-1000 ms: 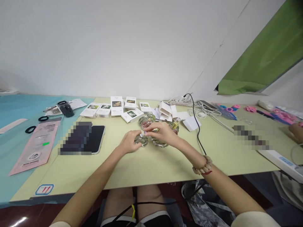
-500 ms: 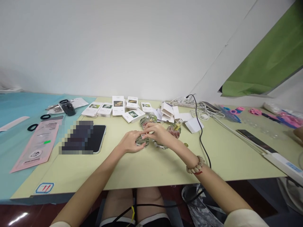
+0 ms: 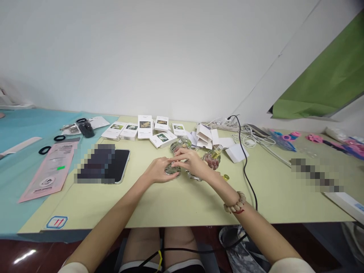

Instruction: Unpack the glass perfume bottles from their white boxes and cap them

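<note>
My left hand (image 3: pixel 157 170) curls around a small round glass bottle (image 3: pixel 172 170) standing on the pale green table (image 3: pixel 176 197). My right hand (image 3: pixel 191 162) reaches over from the right, its fingertips pinched on the top of that same bottle. A second glass bottle (image 3: pixel 194 175) lies partly hidden under my right palm. Two more bottles stand close by: one behind my hands (image 3: pixel 181 144) and one with pink contents (image 3: pixel 212 159) to the right. A small gold cap (image 3: pixel 226 177) lies beside my right wrist.
Several white printed boxes (image 3: pixel 145 128) and folded white cards (image 3: pixel 204 135) lie behind the bottles. A phone (image 3: pixel 119 163) rests at the left, a pink packet (image 3: pixel 49 170) on the blue cloth beyond it. A black cable (image 3: pixel 244 159) runs past my right arm to a power strip (image 3: pixel 224 124).
My right fingers have come down from above the bottle onto its top. The view has shifted slightly; my left hand stays on the bottle.
</note>
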{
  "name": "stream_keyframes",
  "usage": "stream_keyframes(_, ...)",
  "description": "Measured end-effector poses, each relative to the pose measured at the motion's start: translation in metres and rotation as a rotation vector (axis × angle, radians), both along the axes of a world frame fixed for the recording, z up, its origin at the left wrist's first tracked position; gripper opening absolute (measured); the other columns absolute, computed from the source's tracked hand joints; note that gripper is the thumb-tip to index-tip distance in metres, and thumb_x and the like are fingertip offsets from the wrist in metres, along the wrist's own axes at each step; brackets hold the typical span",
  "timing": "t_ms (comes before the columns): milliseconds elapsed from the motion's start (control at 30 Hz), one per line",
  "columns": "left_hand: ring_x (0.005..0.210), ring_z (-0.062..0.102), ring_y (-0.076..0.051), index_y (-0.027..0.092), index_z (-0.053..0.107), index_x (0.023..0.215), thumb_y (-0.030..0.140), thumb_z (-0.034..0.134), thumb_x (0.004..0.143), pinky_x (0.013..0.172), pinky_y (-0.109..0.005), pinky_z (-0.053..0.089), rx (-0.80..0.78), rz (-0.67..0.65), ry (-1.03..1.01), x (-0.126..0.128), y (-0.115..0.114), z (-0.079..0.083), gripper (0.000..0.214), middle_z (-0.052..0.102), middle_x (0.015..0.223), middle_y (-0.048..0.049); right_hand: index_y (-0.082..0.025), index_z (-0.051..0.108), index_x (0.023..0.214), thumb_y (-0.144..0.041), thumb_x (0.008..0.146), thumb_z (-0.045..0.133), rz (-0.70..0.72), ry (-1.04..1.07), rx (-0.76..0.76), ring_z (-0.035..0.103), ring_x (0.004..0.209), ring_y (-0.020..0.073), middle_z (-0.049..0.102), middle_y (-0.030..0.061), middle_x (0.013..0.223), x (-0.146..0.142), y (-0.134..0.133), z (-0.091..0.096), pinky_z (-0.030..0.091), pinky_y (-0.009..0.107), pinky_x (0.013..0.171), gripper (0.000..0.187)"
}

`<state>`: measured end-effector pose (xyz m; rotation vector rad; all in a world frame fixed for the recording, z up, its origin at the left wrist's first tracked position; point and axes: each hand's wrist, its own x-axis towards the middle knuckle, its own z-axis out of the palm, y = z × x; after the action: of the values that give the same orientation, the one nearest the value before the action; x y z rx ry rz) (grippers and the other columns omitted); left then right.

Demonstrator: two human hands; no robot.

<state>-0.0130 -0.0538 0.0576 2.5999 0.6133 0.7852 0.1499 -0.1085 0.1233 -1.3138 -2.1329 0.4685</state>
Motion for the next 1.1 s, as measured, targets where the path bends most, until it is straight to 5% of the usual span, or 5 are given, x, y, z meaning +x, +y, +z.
stream_keyframes(333, 0.07, 0.056, -0.014, 0.018, 0.051, 0.072, 0.04, 0.053, 0.073, 0.061, -0.025, 0.04, -0.032, -0.027, -0.009, -0.001, -0.001, 0.003, 0.022, 0.059, 0.074, -0.0015, -0.02, 0.069, 0.088, -0.041, 0.073, 0.063, -0.153, 0.028, 0.043, 0.053, 0.073, 0.0148, 0.056, 0.0044, 0.076, -0.007, -0.002, -0.014, 0.042, 0.028, 0.067, 0.026)
stream_keyframes(500, 0.068, 0.055, -0.015, 0.018, 0.052, 0.076, 0.039, 0.054, 0.071, 0.059, -0.025, 0.04, -0.016, 0.013, 0.016, -0.001, -0.001, -0.001, 0.022, 0.058, 0.074, -0.0032, -0.024, 0.05, 0.121, -0.042, 0.07, 0.065, -0.163, -0.041, 0.053, 0.048, 0.106, 0.0221, 0.057, 0.0066, 0.111, -0.007, -0.016, -0.01, 0.03, 0.041, 0.094, 0.056)
stream_keyframes(633, 0.069, 0.055, -0.016, 0.018, 0.054, 0.086, 0.044, 0.051, 0.075, 0.061, -0.026, 0.04, 0.001, 0.0, 0.015, 0.0, 0.0, -0.002, 0.029, 0.058, 0.075, -0.0041, -0.026, 0.048, 0.122, -0.032, 0.083, 0.053, -0.173, 0.049, 0.018, 0.05, 0.107, 0.0167, 0.061, 0.0023, 0.107, -0.006, -0.022, -0.006, 0.03, 0.036, 0.096, 0.04)
stream_keyframes(900, 0.076, 0.057, -0.016, 0.019, 0.054, 0.1, 0.042, 0.052, 0.075, 0.066, -0.026, 0.042, -0.032, -0.012, 0.006, -0.001, -0.002, 0.004, 0.034, 0.062, 0.083, -0.0037, -0.022, 0.065, 0.096, -0.029, 0.082, 0.055, -0.183, 0.095, 0.055, 0.058, 0.091, 0.0177, 0.066, 0.0029, 0.093, -0.008, -0.015, -0.015, 0.037, 0.037, 0.09, 0.019)
stream_keyframes(1100, 0.068, 0.054, -0.016, 0.017, 0.052, 0.08, 0.045, 0.049, 0.076, 0.059, -0.025, 0.039, 0.012, 0.028, 0.058, -0.002, -0.003, 0.005, 0.028, 0.057, 0.074, -0.0045, -0.023, 0.054, 0.117, -0.03, 0.079, 0.058, -0.204, 0.171, 0.057, 0.054, 0.1, 0.0164, 0.057, 0.0041, 0.114, -0.004, -0.033, 0.001, 0.046, 0.03, 0.083, 0.039)
